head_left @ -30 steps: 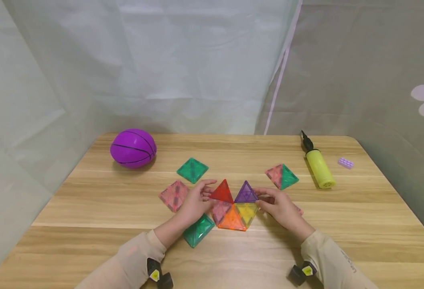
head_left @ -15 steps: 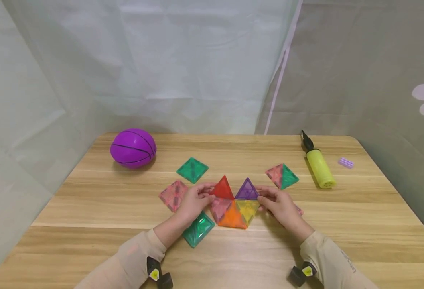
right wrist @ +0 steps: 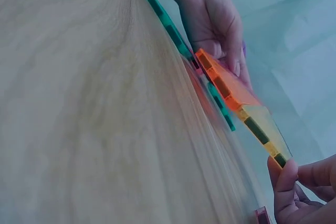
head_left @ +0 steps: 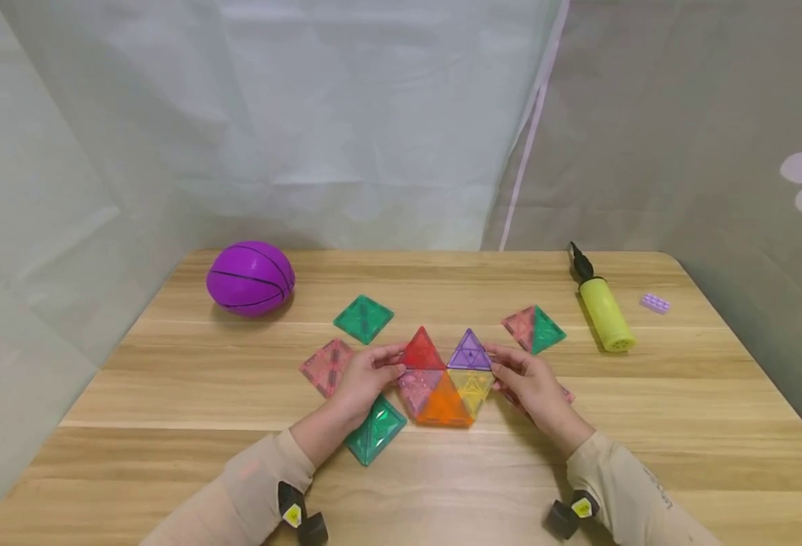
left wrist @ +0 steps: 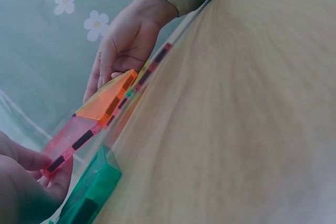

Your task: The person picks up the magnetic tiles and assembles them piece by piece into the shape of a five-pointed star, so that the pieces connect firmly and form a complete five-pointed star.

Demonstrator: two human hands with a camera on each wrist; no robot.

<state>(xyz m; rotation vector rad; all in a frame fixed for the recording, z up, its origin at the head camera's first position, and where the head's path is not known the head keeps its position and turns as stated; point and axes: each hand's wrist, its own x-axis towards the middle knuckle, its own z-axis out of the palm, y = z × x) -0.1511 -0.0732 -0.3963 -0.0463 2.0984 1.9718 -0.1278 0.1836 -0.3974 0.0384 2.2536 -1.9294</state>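
Note:
Five triangular magnetic tiles are joined edge to edge in a fan with a gap at the far side: red (head_left: 423, 350), pink (head_left: 417, 388), orange (head_left: 445, 406), yellow (head_left: 472, 387) and purple (head_left: 470, 352). My left hand (head_left: 360, 383) pinches the fan's left corner, where red meets pink. At the opposite corner, between purple and yellow, my right hand (head_left: 536, 388) pinches it. Both wrist views show the orange tile (left wrist: 107, 98) and its neighbours raised above the table. Under my left wrist lies a pair of green tiles (head_left: 376, 432).
More tile pairs lie around: green (head_left: 364, 318), pink (head_left: 327, 365), and pink-green (head_left: 533, 328). Another pink tile is mostly hidden under my right hand. Farther back are a purple ball (head_left: 251, 278), a yellow hand pump (head_left: 606, 314) and a lilac toy brick (head_left: 655, 303).
The joined tiles have risen and shifted slightly away from me. My left fingers, loosely spread before, have come together on the corner of the fan. The surrounding tiles stay put.

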